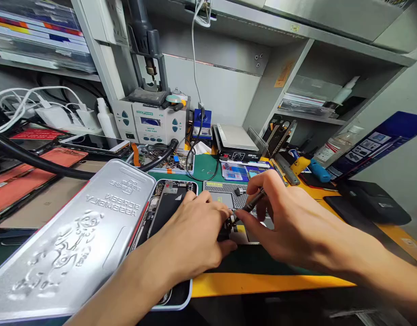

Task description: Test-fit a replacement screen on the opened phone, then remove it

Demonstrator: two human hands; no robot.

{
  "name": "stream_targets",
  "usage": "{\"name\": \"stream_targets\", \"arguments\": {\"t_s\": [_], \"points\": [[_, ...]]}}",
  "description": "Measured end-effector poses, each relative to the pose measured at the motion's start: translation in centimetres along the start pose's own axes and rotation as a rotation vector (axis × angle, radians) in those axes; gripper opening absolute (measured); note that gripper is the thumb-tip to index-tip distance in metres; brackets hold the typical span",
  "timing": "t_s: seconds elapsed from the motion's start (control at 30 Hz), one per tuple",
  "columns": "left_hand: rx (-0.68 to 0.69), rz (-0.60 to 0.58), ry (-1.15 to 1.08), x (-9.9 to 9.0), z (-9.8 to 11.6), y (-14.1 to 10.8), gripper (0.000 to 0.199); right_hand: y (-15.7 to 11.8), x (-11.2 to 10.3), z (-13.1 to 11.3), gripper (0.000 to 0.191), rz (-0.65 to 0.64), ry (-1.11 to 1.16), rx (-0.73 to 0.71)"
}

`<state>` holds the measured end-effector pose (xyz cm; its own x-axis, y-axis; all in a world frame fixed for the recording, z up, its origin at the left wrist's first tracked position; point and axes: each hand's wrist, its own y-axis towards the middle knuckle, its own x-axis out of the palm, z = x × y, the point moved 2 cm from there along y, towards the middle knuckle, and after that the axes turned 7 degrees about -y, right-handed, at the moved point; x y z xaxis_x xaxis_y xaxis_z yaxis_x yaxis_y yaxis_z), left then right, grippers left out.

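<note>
My right hand [283, 217] pinches a slim dark pen-like tool [255, 200] between thumb and fingers. Its tip reaches a small dark part [225, 232] with a metallic edge, whose kind I cannot make out. That part sits in my left hand [198, 228], fingers curled over it from above and thumb below. An opened phone [168, 201], with its black battery showing, lies under and beside my left forearm in a white-rimmed tray [187, 294]. To the right, under both hands, is a perforated metal repair plate [211, 186], partly covered.
A silver embossed lid [69, 244] leans at the left. Behind stand a hot-air station [157, 122], a parts tray [164, 160] and a heating plate [240, 140]. A black hose [42, 160] crosses the left side. Yellow [300, 165] and blue [319, 171] items lie at the right.
</note>
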<state>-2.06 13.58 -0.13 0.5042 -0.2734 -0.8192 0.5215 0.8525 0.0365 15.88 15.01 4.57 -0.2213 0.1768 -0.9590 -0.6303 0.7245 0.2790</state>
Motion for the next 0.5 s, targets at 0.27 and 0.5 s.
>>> {"name": "stream_targets", "arguments": {"t_s": [0.27,0.5], "points": [[0.002,0.022,-0.021,-0.10,-0.07,-0.15,0.017,-0.08,-0.43,-0.39,0.030,-0.022,-0.071,-0.042],[0.006,0.006,-0.009,-0.09,-0.07,-0.18,0.015,0.45,-0.46,-0.41,0.028,-0.049,-0.034,-0.061]]}}
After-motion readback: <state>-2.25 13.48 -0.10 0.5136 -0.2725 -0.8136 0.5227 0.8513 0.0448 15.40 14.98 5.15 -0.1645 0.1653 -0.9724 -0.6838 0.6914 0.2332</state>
